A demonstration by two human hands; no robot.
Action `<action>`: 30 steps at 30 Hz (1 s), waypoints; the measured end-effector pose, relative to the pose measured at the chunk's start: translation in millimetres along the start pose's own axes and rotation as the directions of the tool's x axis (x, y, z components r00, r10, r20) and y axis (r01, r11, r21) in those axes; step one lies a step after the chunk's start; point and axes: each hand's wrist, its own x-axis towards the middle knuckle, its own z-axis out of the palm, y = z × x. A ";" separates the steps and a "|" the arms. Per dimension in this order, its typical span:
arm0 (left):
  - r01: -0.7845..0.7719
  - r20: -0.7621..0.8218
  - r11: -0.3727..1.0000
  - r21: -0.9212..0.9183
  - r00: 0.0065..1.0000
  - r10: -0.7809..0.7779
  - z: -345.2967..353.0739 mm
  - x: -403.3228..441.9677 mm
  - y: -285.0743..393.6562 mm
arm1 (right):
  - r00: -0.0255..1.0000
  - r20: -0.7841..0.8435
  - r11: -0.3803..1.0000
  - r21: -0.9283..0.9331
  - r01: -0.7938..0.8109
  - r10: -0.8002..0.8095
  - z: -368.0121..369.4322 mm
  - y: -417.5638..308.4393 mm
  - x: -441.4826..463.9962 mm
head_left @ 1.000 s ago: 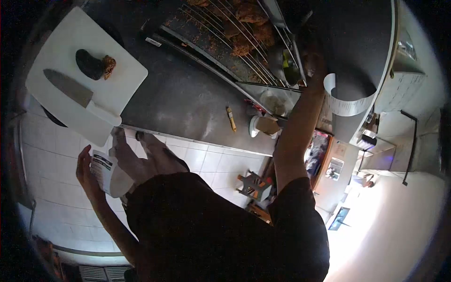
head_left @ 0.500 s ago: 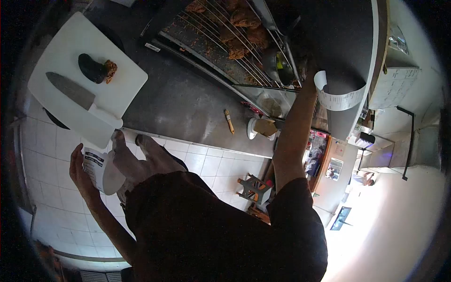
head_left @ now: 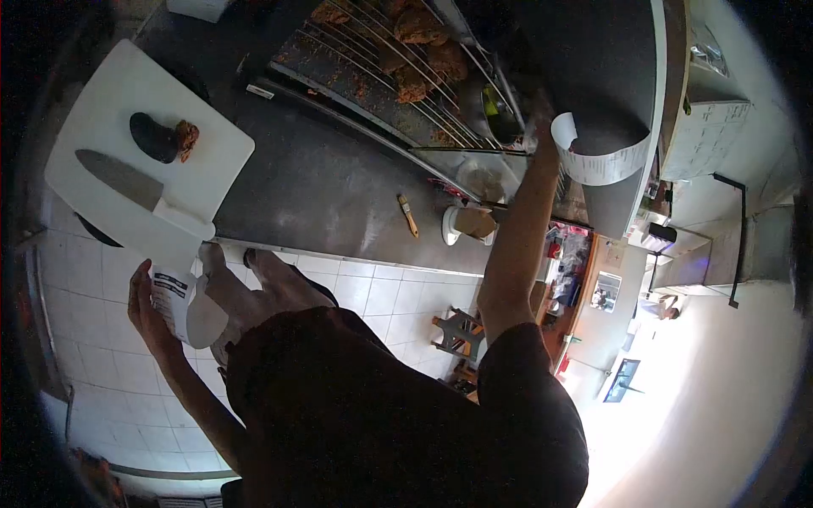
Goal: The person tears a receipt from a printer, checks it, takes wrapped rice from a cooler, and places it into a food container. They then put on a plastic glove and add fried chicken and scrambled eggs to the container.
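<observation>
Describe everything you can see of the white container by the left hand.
The white container is a rounded, cup-like tub, paper or plastic by its look. Its side carries printing: dark bands with pale lettering and finer lines, too small to read. A plain, pale round end faces right in the picture; whether that is a lid or a base, I can't tell. It is tilted, held in the left hand, whose fingers lie along its printed side, just off the near edge of the cutting board. Its contents are hidden.
</observation>
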 end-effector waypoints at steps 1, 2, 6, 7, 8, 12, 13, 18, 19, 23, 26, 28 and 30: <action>0.017 0.001 1.000 -0.026 1.000 -0.017 2.3 -1.2 0.0 | 1.000 0.000 1.000 0.007 -0.008 0.008 -2.4 4.7 -5.3; -0.021 0.001 1.000 -0.022 1.000 0.021 2.7 -1.1 0.0 | 1.000 -0.003 1.000 0.006 -0.010 0.010 -5.6 4.6 -6.4; -0.054 0.011 0.997 -0.054 0.998 0.055 -0.7 2.1 -5.4 | 1.000 -0.008 1.000 0.014 -0.006 0.006 1.5 0.8 -3.6; -0.035 0.011 0.996 -0.079 0.999 0.036 -0.7 3.3 -5.8 | 1.000 -0.013 1.000 0.016 -0.003 0.003 3.6 -1.0 -0.8; -0.033 0.005 0.996 -0.081 0.999 0.034 0.0 3.7 -5.6 | 1.000 -0.013 1.000 0.013 -0.008 0.008 3.5 -1.0 -2.6; -0.084 -0.008 0.993 -0.079 0.997 0.083 2.9 1.1 3.1 | 1.000 -0.022 0.999 0.029 -0.020 0.021 -3.3 2.0 -5.6; -0.105 0.001 0.992 -0.074 0.994 0.105 2.7 -0.2 5.7 | 0.999 -0.025 0.999 0.030 -0.023 0.024 -5.8 3.2 -4.4; -0.096 -0.067 0.992 -0.079 0.994 0.091 4.4 -10.3 17.2 | 0.999 -0.035 0.998 0.046 -0.034 0.035 -10.6 5.1 -7.0; -0.116 -0.068 0.991 -0.072 0.991 0.112 4.2 -11.1 15.8 | 0.999 -0.038 0.998 0.048 -0.034 0.036 -10.6 4.5 -6.5; -0.086 -0.078 0.991 -0.101 0.994 0.078 2.5 -11.6 10.7 | 0.998 -0.050 0.998 0.042 -0.043 0.045 -12.4 4.5 -6.2; -0.127 -0.070 0.991 -0.051 0.990 0.123 8.7 -18.0 19.2 | 0.997 -0.054 0.998 0.048 -0.050 0.053 -11.8 4.1 -8.8; -0.121 -0.027 0.985 -0.121 0.993 0.118 5.9 -17.1 12.4 | 0.997 -0.058 0.998 0.046 -0.049 0.051 -11.6 4.1 -9.5; -0.106 -0.060 0.986 -0.128 0.993 0.099 6.3 -14.9 7.2 | 0.997 -0.058 0.998 0.046 -0.053 0.056 -8.9 3.8 -11.9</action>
